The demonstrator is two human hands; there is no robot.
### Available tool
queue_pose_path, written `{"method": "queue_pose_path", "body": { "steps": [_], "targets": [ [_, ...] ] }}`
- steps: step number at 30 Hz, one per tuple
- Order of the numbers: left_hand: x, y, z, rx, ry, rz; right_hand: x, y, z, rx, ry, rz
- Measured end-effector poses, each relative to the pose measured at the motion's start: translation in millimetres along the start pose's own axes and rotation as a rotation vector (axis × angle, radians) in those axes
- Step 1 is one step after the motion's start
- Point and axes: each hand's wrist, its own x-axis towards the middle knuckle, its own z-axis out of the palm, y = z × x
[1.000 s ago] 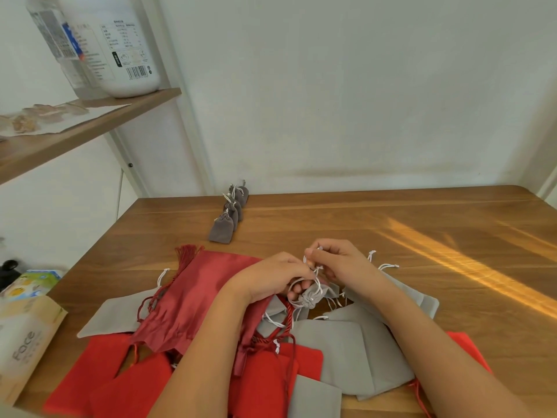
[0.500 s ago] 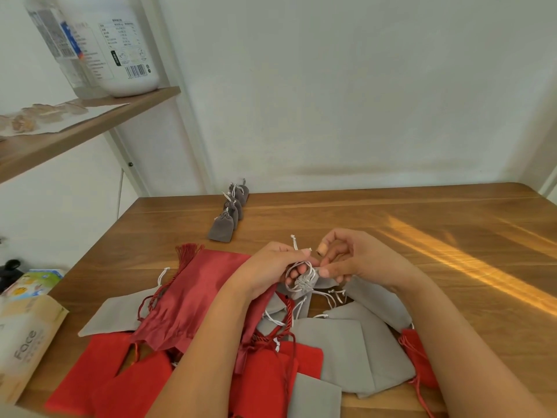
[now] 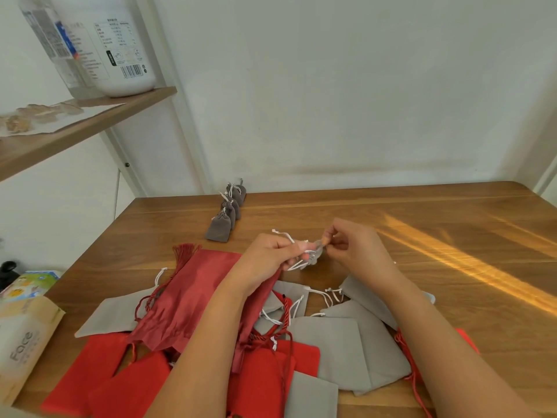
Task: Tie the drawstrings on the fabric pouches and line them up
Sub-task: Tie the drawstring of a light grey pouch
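Both hands are raised just above the surface, close together, with the work held between them.

Your left hand: fingers curled, pinching the white drawstrings. One knotted cord end sticks up beyond the knuckles; more loops trail below the fingers.

Your right hand: thumb and forefinger pressed together on the gathered neck of the small grey pouch, other fingers curled loosely behind. The spot is blurred, so you cannot tell whether cloth or cord sits under the fingertips.

The small grey pouch hangs between the two hands, bunched up and clear of the surface.

Beyond your left hand, toward the wall: a row of tied grey pouches, upright, one behind another, touching or nearly so. The exact count is unclear as they overlap.

Under both forearms, nearer you than the hands: a loose heap. The flat grey pouches lie overlapped beneath your right forearm, white cords straggling from their mouths. A dark red pouch with a tassel lies beneath and to the left of your left wrist. The brighter red pouches lie nearest you at the surface's edge.

Far left of your left hand: a tissue pack at the surface's corner. Above it, a shelf carrying a white jar.

To the right of your right hand, a sunlight band slants across the wood.
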Motion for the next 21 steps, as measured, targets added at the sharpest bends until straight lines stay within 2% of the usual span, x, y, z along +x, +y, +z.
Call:
{"method": "queue_pose_path", "body": {
  "steps": [2,4,6,8,10,13,21],
  "targets": [
    [2.3,-2.8,8.1,0.151,0.015,-0.003,0.4,8.8,-0.7,-0.124,-0.088,0.071],
    [4.6,-6.4,16.7,0.173,-0.005,-0.077,1.1,12.9,-0.7,-0.199,-0.12,0.121],
    [6.3,-8.3,20.8,0.119,-0.011,-0.13,1.6,10.2,-0.9,-0.174,-0.061,0.126],
    [7.4,-8.3,20.2,0.079,-0.003,-0.154,2.0,6.4,-1.2,-0.043,-0.012,0.087],
    [7.1,-7.2,18.5,0.022,-0.009,-0.174,2.4,3.8,-0.8,0.048,-0.043,0.05],
    [7.3,-5.5,16.9,-0.12,-0.03,-0.212,3.3,6.0,6.7,0.014,-0.085,0.007],
    [7.5,-5.7,14.3,-0.2,-0.042,-0.254,3.6,4.0,7.8,-0.032,0.024,0.01]
  ]
}}
